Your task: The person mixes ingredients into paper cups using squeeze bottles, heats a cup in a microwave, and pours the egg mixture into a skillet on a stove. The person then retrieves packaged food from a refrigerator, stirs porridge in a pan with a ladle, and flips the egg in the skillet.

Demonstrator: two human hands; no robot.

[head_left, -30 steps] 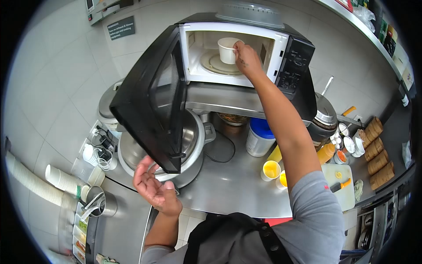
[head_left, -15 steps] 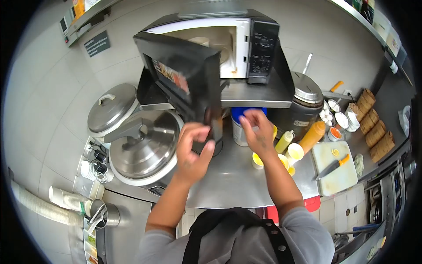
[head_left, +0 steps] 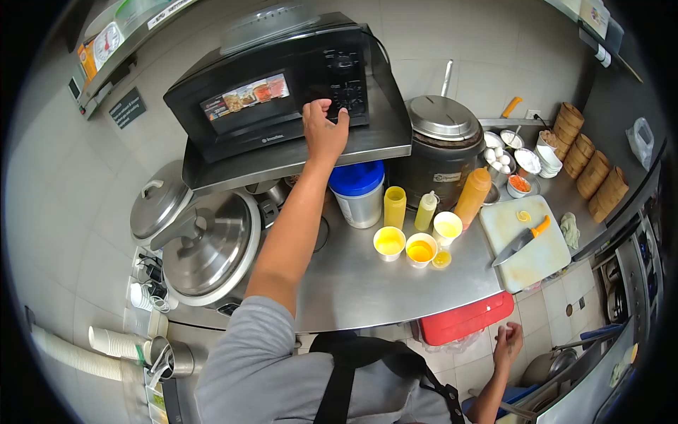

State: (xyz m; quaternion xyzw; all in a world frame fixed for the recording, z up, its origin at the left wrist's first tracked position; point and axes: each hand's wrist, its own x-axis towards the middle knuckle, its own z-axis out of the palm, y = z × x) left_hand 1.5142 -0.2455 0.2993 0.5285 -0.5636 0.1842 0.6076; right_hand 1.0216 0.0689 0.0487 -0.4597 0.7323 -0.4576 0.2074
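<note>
- Black microwave oven point(head_left: 272, 92) with its door closed sits on a steel shelf point(head_left: 304, 152), up and ahead of the left hand point(head_left: 323, 131).
- Left hand's fingers point(head_left: 316, 107) reach up to the black keypad point(head_left: 345, 85); they are loosely spread, holding nothing.
- Right hand point(head_left: 508, 344) hangs low beside the body, open and empty, near a red plastic bin point(head_left: 462, 319).
- Below the left arm: a blue-lidded white tub point(head_left: 358, 192), a yellow squeeze bottle point(head_left: 394, 206), and small cups of yellow sauce point(head_left: 389, 242) on the steel surface point(head_left: 353, 283).
- Left of that arm stands a large steel cooker point(head_left: 205, 247); to the right, a white cutting board point(head_left: 526, 244) with an orange-handled knife point(head_left: 521, 240).
</note>
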